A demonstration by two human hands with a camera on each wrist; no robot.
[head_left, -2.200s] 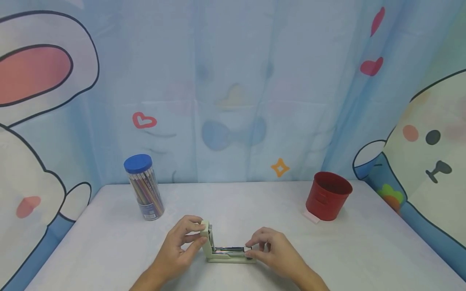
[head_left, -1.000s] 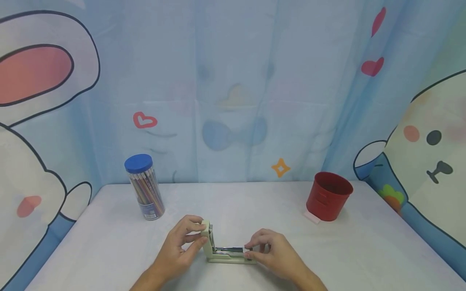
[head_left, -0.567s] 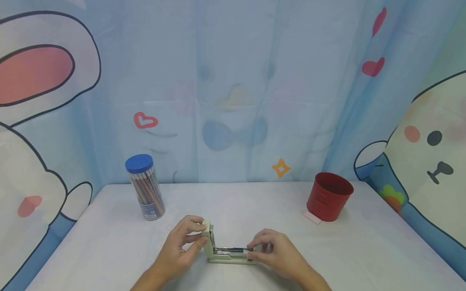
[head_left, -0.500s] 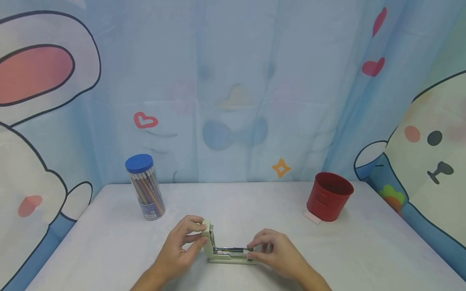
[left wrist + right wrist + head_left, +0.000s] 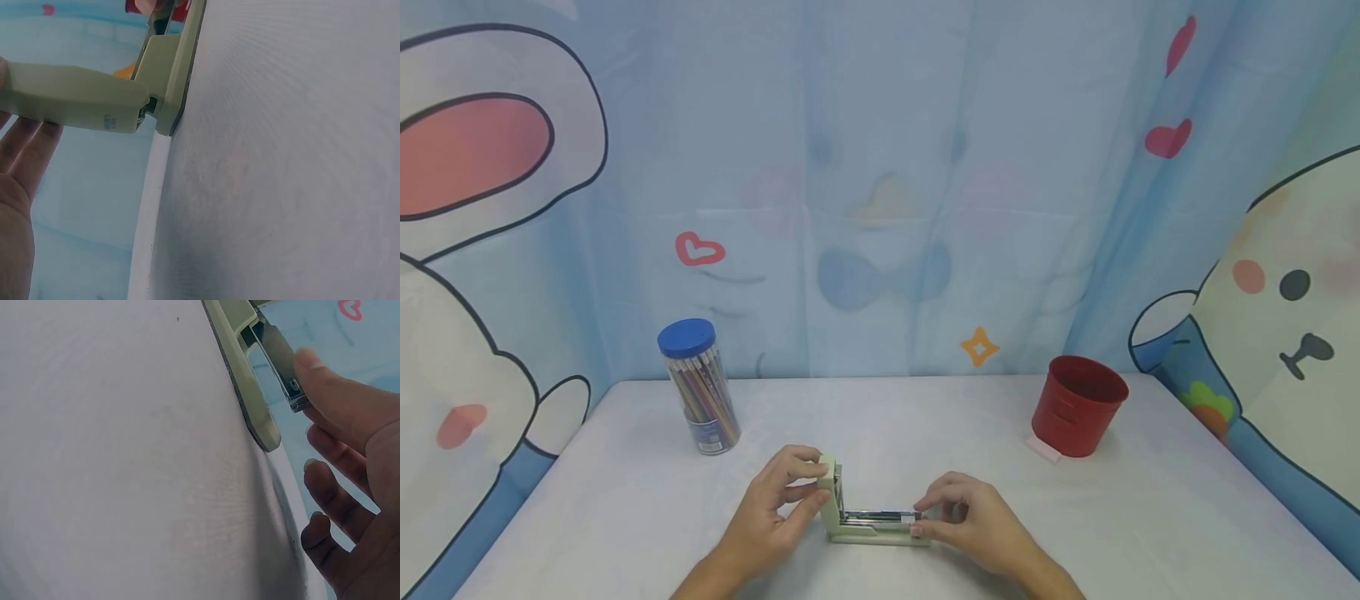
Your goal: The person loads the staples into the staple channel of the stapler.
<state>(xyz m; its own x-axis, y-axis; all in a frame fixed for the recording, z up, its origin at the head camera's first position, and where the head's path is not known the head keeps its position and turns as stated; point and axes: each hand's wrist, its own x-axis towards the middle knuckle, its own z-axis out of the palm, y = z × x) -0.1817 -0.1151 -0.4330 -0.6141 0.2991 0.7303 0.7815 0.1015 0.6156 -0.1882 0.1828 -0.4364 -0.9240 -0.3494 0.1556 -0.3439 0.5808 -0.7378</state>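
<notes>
A pale green stapler (image 5: pixel 880 533) stands on the table at front centre, its cover swung upright and its metal magazine (image 5: pixel 876 517) bared. My left hand (image 5: pixel 775 508) grips the raised cover (image 5: pixel 75 97) between thumb and fingers. At the other end, my right hand (image 5: pixel 966 521) pinches the tip of the magazine with thumb and index finger, which partly hide that end. In the right wrist view the magazine's tip (image 5: pixel 294 394) sits apart from the green base (image 5: pixel 250 394), with the other fingers curled loosely below. A small bright patch shows on the magazine beside the right fingertips.
A clear jar of pencils (image 5: pixel 703 400) with a blue lid stands at the back left. At the back right is a red bucket (image 5: pixel 1075 408), with a small pale pink block (image 5: pixel 1042 450) by its base. A printed curtain (image 5: pixel 880 167) hangs behind the white table (image 5: pixel 880 417).
My right fingertips have shifted slightly to the right along the magazine's end, so a little more of it shows. The left hand stays on the upright cover.
</notes>
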